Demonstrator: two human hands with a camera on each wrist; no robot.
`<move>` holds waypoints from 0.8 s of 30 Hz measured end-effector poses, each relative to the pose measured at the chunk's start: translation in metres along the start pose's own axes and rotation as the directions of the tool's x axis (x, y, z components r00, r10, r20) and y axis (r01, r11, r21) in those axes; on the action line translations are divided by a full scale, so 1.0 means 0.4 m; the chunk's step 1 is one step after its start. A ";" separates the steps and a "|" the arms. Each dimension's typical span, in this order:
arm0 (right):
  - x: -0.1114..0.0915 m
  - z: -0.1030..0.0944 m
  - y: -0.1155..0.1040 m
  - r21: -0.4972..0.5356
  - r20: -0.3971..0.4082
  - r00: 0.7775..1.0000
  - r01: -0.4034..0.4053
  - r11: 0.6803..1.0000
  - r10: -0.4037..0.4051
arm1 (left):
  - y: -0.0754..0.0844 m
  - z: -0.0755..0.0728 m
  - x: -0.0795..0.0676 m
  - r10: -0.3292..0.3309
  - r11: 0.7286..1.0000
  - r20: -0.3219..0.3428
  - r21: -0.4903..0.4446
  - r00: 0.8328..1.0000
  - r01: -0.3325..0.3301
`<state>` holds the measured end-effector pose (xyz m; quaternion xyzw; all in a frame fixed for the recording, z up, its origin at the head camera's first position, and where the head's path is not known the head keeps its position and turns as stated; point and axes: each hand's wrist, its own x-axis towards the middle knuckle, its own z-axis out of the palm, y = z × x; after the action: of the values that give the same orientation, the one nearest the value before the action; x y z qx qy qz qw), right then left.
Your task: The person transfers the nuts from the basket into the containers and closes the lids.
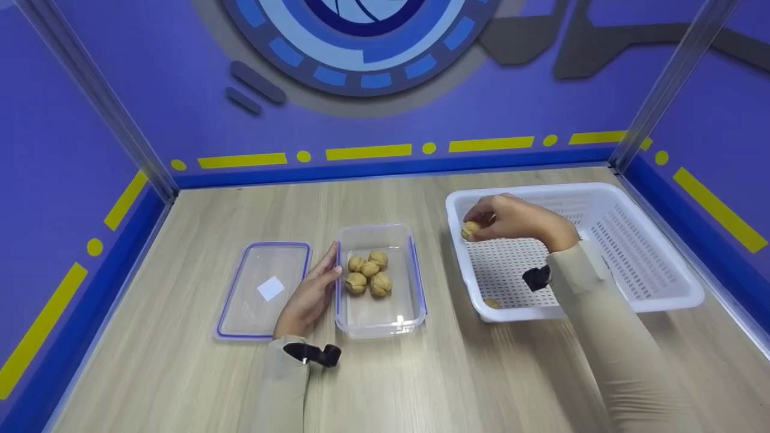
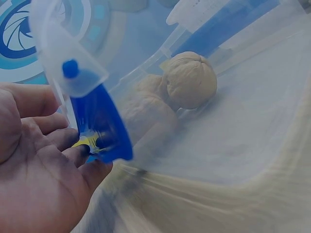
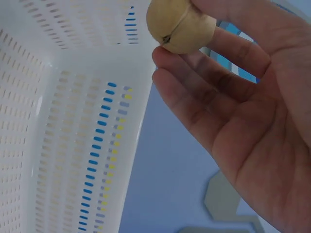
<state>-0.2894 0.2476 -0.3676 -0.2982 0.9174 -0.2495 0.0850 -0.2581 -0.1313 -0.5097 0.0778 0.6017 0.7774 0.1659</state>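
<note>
My left hand (image 1: 310, 300) rests against the left side of a clear plastic food container (image 1: 382, 329), thumb tip at its rim and fingers along the outside. In the left wrist view those fingers lie by a blue latch flap (image 2: 104, 126). Several walnuts (image 1: 380, 284) sit grouped inside the container. My right hand (image 1: 511, 216) pinches one walnut (image 1: 470, 230) between thumb and fingertips, over the left edge of a white perforated basket (image 1: 571, 189). Up close, the right wrist view shows this held walnut (image 3: 177, 24) with its seam visible.
A clear lid (image 1: 246, 307) with a blue seal and a white square label lies left of the container. Another walnut (image 1: 492, 303) is in the basket's near left corner. Purple panels (image 1: 385, 129) enclose the wooden table (image 1: 385, 385) at the back and sides.
</note>
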 end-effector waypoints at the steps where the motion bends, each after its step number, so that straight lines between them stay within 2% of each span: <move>1: 0.003 -0.001 -0.007 -0.002 -0.002 1.000 0.008 1.000 -0.008 | 0.000 0.000 -0.001 0.000 1.000 -0.001 0.000 1.000 0.000; 13: 0.053 0.009 -0.082 0.009 0.008 0.998 0.059 0.998 -0.059 | -0.002 0.001 0.002 -0.004 1.000 -0.012 -0.028 1.000 0.004; 19: 0.077 0.020 -0.114 0.035 0.041 0.998 0.045 0.998 -0.046 | 0.000 0.003 0.003 -0.006 1.000 -0.017 -0.027 1.000 0.006; 24: 0.101 0.035 -0.138 0.040 0.072 0.995 0.063 0.997 -0.066 | 0.000 0.002 0.001 -0.004 1.000 -0.011 -0.024 1.000 0.004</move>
<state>-0.2900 0.1795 -0.3519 -0.3348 0.8987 -0.2585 0.1161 -0.2582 -0.1306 -0.5097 0.0702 0.5934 0.7847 0.1649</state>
